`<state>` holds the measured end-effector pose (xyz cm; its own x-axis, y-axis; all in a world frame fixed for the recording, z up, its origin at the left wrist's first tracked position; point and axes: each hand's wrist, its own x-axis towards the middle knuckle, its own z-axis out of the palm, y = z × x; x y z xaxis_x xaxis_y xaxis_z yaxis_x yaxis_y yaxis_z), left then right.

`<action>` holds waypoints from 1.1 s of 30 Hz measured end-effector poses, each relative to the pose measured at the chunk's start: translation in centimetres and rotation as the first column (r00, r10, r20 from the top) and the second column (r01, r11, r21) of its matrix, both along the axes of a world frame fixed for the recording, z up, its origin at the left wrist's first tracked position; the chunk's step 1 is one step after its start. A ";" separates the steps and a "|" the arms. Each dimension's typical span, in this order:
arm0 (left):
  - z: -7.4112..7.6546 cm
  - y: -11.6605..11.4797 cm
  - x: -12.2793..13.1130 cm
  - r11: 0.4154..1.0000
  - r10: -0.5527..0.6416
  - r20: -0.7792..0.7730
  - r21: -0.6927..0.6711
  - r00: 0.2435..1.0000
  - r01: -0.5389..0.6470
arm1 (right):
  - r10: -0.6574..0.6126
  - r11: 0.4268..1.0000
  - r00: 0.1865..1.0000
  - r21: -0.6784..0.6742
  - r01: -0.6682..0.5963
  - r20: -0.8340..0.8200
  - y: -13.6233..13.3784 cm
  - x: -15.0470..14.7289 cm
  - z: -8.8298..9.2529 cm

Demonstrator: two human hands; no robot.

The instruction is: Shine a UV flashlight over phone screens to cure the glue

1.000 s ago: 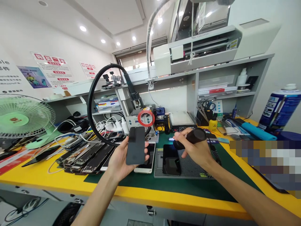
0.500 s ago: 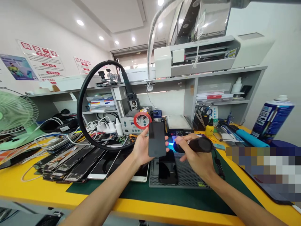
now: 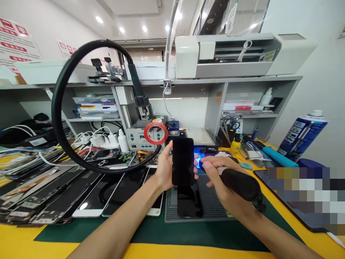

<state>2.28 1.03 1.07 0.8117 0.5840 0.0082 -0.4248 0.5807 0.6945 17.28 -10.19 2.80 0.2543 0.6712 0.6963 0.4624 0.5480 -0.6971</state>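
My left hand (image 3: 164,167) is closed around a black-screened smartphone (image 3: 183,162), held upright with its dark glass facing me. In my right hand (image 3: 221,180) is a black hand-held UV lamp (image 3: 241,184), its front end pointing at the phone's right side. Blue light glows on my left fingertips at that edge, and I cannot tell whether the lamp touches the phone. Below, a second black phone (image 3: 189,201) lies flat on a grey perforated mat (image 3: 215,205), its top end partly hidden behind the held phone.
Several phones and screens (image 3: 67,198) cover the left of the green mat (image 3: 118,233). A looped black hose (image 3: 55,104) rises by the soldering station (image 3: 134,138), with red tape (image 3: 146,133) before it. Right stand a yellow bottle (image 3: 235,145) and a blue spray can (image 3: 302,135).
My view has shifted, lowering and bringing the bench nearer. The lamp's rear end has dropped so it tilts more, and its blue glow is brighter beside the held phone, whose screen looks darker.
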 end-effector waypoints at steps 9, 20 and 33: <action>0.3 -0.2 -0.2 1.000 -0.012 0.045 -0.007 0.999 0.012 | -0.054 0.948 0.971 0.316 -0.023 0.233 -0.5 -0.9 -0.1; -0.3 -0.8 0.7 0.993 0.114 0.015 -0.042 0.993 -0.113 | -0.008 0.896 0.832 0.372 -0.240 0.555 -2.5 -1.4 -1.6; 0.1 -1.7 1.2 0.996 0.078 -0.060 -0.040 0.995 -0.081 | 0.089 0.884 0.699 0.267 -0.384 0.710 -3.4 -1.2 0.7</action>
